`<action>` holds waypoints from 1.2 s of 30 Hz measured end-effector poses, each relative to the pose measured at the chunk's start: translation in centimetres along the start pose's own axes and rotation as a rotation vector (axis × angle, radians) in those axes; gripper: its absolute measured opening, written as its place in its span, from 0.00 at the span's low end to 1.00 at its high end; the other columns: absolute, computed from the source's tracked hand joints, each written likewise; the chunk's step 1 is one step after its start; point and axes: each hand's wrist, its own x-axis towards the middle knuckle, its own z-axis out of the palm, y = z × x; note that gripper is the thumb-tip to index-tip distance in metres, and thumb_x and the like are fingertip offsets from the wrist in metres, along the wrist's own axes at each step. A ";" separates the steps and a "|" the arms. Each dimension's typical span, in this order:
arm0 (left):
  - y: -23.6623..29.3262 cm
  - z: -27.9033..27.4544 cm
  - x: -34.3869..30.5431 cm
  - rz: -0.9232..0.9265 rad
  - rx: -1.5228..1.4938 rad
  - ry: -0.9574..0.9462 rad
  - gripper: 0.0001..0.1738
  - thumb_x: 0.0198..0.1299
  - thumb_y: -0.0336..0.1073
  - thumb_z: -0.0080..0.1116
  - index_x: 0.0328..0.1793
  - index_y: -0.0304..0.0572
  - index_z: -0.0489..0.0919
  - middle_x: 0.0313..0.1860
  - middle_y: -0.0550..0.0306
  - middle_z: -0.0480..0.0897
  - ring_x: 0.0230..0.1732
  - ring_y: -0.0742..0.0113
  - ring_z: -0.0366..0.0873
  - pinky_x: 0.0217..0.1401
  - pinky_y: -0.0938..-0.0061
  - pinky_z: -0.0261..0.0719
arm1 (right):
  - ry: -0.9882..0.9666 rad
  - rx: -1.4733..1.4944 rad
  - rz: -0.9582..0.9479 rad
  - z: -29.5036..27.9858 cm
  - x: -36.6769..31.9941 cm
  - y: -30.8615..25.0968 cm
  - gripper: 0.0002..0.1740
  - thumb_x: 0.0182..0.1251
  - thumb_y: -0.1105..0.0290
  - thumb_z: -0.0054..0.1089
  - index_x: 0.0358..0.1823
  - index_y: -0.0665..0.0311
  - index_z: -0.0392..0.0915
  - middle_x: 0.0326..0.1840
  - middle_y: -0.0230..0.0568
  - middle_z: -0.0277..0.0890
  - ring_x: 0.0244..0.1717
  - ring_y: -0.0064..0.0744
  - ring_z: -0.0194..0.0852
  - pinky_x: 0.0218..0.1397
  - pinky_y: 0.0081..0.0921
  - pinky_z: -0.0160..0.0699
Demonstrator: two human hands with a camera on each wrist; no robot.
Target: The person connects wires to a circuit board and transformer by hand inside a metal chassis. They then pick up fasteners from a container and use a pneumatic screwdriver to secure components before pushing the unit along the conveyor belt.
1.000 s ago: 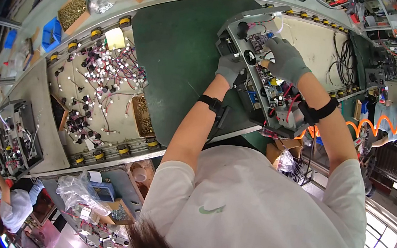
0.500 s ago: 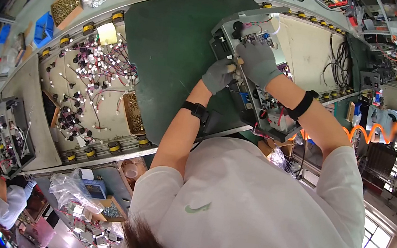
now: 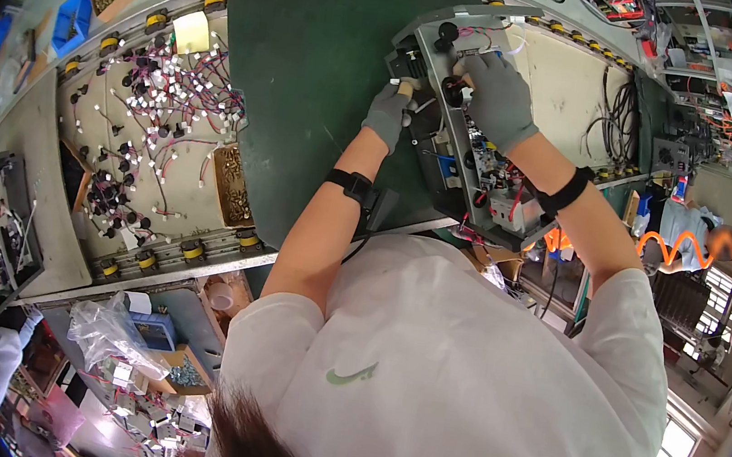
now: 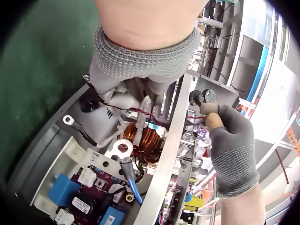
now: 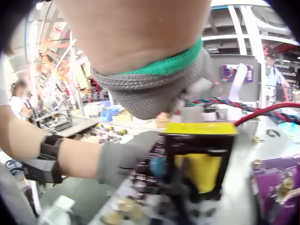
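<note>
A grey metal chassis (image 3: pixel 458 123) with circuit boards stands tilted on the green work surface (image 3: pixel 313 67). My gloved right hand (image 3: pixel 502 104) reaches over its dividing panel (image 4: pixel 172 150). Its thumb and fingertip pinch a round black part (image 4: pixel 196 97) with red and black wires at that panel. On the other side my gloved left hand (image 3: pixel 386 114) dips into the side compartment, fingers curled at the red-black wires (image 4: pixel 146 113); the fingertips are partly hidden. Below them lies a copper coil (image 4: pixel 143 140), beside a ring terminal (image 4: pixel 69 120). A yellow transformer (image 5: pixel 201 129) stands near my right wrist.
To the left lie many black round parts with wires and white connectors (image 3: pixel 166 104), beside a box of small brass-coloured pieces (image 3: pixel 231 189). Black cables (image 3: pixel 618 113) lie beyond the chassis. An orange coiled hose (image 3: pixel 701 250) hangs at right.
My left hand has drawn away leftward from the dividing panel. The right hand has come across the boards to the panel, where it now pinches the round part. The head view has shifted slightly.
</note>
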 end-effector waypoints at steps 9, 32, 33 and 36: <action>2.2 3.3 -1.9 0.125 0.384 0.113 0.09 0.63 0.31 0.48 0.46 0.40 0.76 0.36 0.56 0.82 0.24 0.74 0.73 0.24 0.80 0.68 | -0.177 0.603 -0.033 -1.5 -1.5 2.3 0.15 0.56 0.82 0.49 0.46 0.65 0.73 0.43 0.45 0.75 0.43 0.41 0.75 0.47 0.30 0.73; 1.5 1.8 0.7 0.566 0.864 -0.177 0.13 0.53 0.23 0.54 0.47 0.36 0.78 0.32 0.49 0.81 0.32 0.70 0.77 0.36 0.74 0.76 | -0.324 0.783 0.213 -2.1 -1.7 2.5 0.19 0.51 0.75 0.55 0.47 0.65 0.78 0.26 0.32 0.72 0.29 0.20 0.68 0.36 0.19 0.70; 1.2 1.7 1.2 0.565 0.835 -0.186 0.12 0.54 0.23 0.54 0.46 0.36 0.78 0.33 0.50 0.81 0.32 0.70 0.78 0.35 0.74 0.76 | -0.345 0.767 0.197 -2.2 -1.6 2.6 0.19 0.52 0.76 0.55 0.48 0.65 0.77 0.27 0.32 0.73 0.29 0.19 0.67 0.36 0.18 0.70; 0.2 2.5 1.5 0.351 0.582 -0.144 0.11 0.55 0.23 0.52 0.45 0.35 0.78 0.33 0.53 0.81 0.31 0.72 0.77 0.33 0.76 0.76 | -0.366 0.806 0.235 -1.7 -1.3 3.1 0.17 0.55 0.74 0.55 0.48 0.63 0.77 0.26 0.34 0.74 0.28 0.20 0.69 0.36 0.19 0.70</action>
